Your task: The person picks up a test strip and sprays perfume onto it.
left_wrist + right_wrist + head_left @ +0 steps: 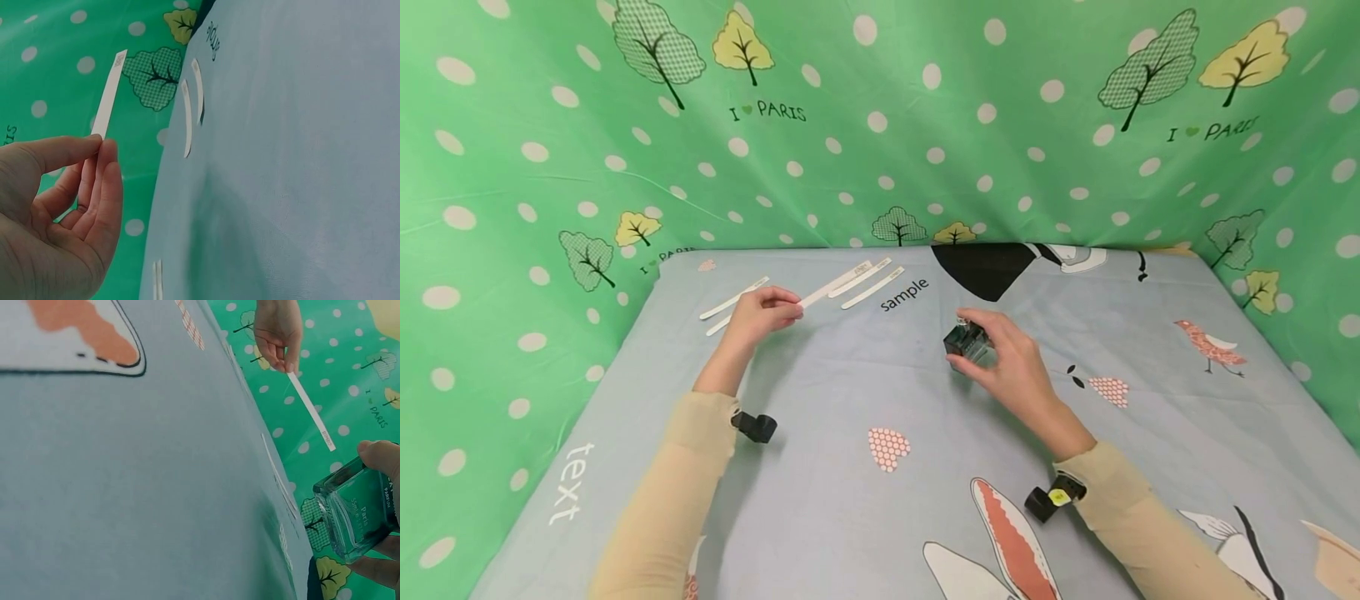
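Between the thumb and fingertips of my left hand (763, 313) a white paper perfume test strip (835, 285) is pinched by one end. Its far end, with small print, points up and away in the left wrist view, where the strip (111, 97) is held above the cloth. My right hand (1021, 367) grips a dark green glass perfume bottle (964, 342) by its sides, thumb and fingers around it. Lettering including "Paris" shows on the bottle (359, 509) in the right wrist view. A small silvery part (962, 321) shows at its top.
Two more test strips (872, 287) lie flat just right of the held one. Another two strips (735, 297) lie left, partly behind my left hand. A grey-blue printed cloth (820, 392) covers the table; a green dotted curtain (850, 150) hangs behind it.
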